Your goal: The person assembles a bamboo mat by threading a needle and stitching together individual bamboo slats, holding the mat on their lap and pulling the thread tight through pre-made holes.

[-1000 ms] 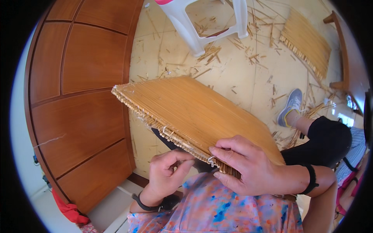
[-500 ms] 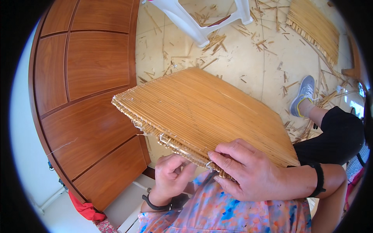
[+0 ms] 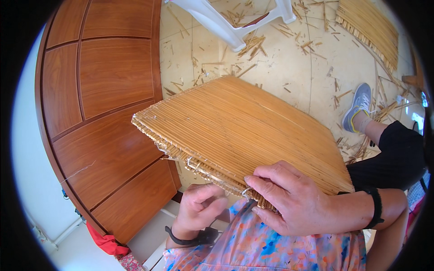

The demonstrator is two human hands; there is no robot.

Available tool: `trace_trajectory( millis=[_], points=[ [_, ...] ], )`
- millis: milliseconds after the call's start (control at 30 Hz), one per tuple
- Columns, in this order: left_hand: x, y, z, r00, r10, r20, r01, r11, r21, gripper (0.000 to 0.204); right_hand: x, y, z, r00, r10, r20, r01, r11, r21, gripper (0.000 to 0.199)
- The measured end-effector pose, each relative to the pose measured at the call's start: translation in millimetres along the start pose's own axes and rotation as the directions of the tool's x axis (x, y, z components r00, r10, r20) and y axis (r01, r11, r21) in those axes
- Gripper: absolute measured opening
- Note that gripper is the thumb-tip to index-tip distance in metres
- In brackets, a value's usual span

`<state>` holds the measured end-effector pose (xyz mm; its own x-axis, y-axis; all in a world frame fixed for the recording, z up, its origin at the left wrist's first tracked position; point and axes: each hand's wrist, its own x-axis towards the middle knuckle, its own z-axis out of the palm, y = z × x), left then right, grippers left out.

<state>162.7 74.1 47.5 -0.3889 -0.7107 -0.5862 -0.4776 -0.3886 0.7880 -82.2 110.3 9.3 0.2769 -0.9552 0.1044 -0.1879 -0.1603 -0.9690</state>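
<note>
A wide panel of straw-coloured stalks [image 3: 235,126], laid side by side and stitched with pale thread, slants across in front of my lap. My right hand [image 3: 291,196] grips its near edge, with the thumb beneath and the fingers on top. A whitish knot of thread [image 3: 246,192] sits at that edge by my fingertips. Just left of there, my left hand [image 3: 201,207] is closed, its fingers curled beside the rim; whatever they pinch, if anything, is too small to make out. Cut stalk ends and loose thread line the near-left rim.
Left stands a brown wooden panelled cabinet [image 3: 113,72]. A white plastic stool [image 3: 230,31] is ahead on the tiled floor, among scattered stalk pieces [image 3: 255,46]. Another stalk panel [image 3: 370,34] lies far right, above a grey shoe [image 3: 360,106]. Red cloth [image 3: 106,241] hangs lower left.
My left hand has turned slightly and its fingers look more curled. My right hand keeps its grip on the stalk panel. The whole view has shifted a little.
</note>
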Motion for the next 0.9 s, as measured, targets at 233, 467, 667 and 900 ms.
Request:
trace_trajectory(
  millis=[233,467,667,900],
  points=[
    [2,12,-4,0.999,-0.028,0.034,0.029,0.999,-0.024,0.008,0,0,-1,0.999,-0.001,0.054,0.001,1.0,0.003,0.053],
    [0,14,-3,0.979,-0.202,-0.025,0.185,0.934,-0.307,0.008,1,3,1,1.0,-0.015,0.018,0.015,1.0,0.016,0.056],
    [5,6,11,0.986,-0.094,-0.141,0.054,0.964,-0.261,0.013,2,2,-1,0.998,-0.03,0.064,0.029,1.0,0.006,0.046],
    [9,6,8,0.993,-0.078,-0.088,0.057,0.975,-0.217,0.015,2,1,-4,0.997,-0.041,0.071,0.042,0.999,-0.012,0.045]
  ],
)
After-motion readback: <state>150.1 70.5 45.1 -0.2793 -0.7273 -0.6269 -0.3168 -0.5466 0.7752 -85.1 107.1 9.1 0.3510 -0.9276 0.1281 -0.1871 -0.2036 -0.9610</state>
